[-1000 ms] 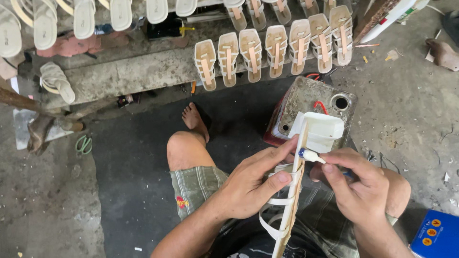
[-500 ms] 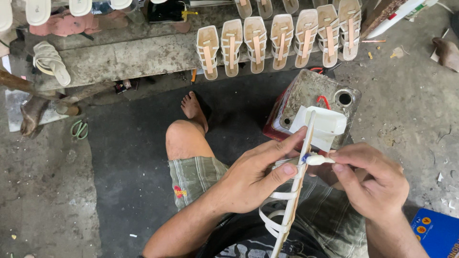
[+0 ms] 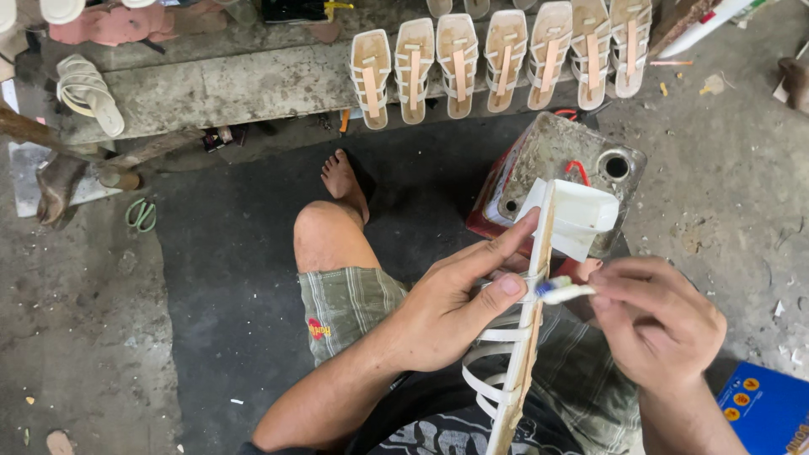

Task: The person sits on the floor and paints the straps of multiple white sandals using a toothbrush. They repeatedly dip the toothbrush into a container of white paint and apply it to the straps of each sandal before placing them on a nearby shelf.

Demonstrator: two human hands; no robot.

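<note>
While the white strappy sandal (image 3: 527,337) is standing on edge at centre frame, the left hand (image 3: 459,303) is gripping it, thumb pressing a strap. The right hand (image 3: 653,324), at three o'clock, is pinching a small brush (image 3: 563,291) against the sole's edge. A metal can (image 3: 556,173) is sitting at one o'clock, a row of sandals (image 3: 497,55) at twelve.

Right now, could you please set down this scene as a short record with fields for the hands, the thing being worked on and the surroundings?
left hand: left hand grips the white strappy sandal, held on edge
right hand: right hand holds a small brush, tip at the sandal's sole edge
behind: dirty metal can on the floor
ledge: row of sandals leaning on the concrete ledge
corner: blue box
</note>
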